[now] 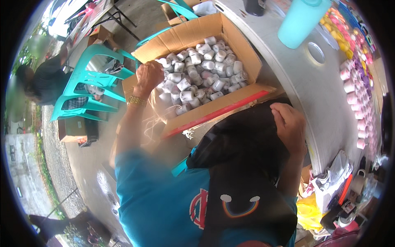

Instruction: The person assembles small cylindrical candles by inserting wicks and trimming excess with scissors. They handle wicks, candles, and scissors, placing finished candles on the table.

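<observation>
An open cardboard box (240, 33) stands in front of me, filled with many small white cylindrical pieces (195, 58) that carry dark and pinkish marks. My left hand (149, 77) is closed at the box's left edge, its fingertips beside a white piece; whether it grips that piece is not clear. Thin pale strings (150, 123) hang below this hand by the box's side. My right hand (290, 125) has its fingers curled together beside the raised black apron (242, 140), near the table edge. Anything between those fingers is hidden.
A grey table (284, 70) on the right bears a teal tumbler (302, 22), a tape roll (316, 53) and rows of pink pieces (354, 99). Teal plastic chairs (88, 72) stand left, near another person (47, 84). A yellow bag (309, 212) lies lower right.
</observation>
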### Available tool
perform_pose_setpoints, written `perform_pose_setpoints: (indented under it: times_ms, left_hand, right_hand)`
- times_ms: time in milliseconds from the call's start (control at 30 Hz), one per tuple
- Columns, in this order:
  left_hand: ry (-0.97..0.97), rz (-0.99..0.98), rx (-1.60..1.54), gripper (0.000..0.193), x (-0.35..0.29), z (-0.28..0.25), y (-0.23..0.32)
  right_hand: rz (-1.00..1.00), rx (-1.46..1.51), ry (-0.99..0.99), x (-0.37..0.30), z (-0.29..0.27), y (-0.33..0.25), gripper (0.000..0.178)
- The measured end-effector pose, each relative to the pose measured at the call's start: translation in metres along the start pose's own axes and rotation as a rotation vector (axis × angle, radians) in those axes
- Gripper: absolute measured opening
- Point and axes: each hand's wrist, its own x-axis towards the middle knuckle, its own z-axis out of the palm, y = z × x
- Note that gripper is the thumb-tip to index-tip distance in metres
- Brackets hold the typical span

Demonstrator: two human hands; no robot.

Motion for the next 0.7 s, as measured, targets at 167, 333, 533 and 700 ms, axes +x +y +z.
perform_pose_setpoints:
  times_ms: [167,333,533,700]
  left_hand:
    - [-0.675,0.082,0.138,0.025,-0.045,0.021,0.001]
    - [-0.341,0.156,-0.002,0.023,-0.076,0.044,0.008]
    - [-0.202,0.045,-0.336,0.014,-0.062,-0.005,0.032]
    - [-0.05,0.334,-0.458,0.008,-0.024,-0.083,0.079]
  right_hand:
    - [-0.022,0.017,-0.015,-0.007,0.002,0.003,0.009]
    - [-0.033,0.023,-0.015,-0.013,0.004,0.006,0.01]
    - [-0.051,0.058,0.027,-0.014,0.0,0.003,0.01]
    - [-0.024,0.364,0.019,0.013,0.017,-0.027,0.017]
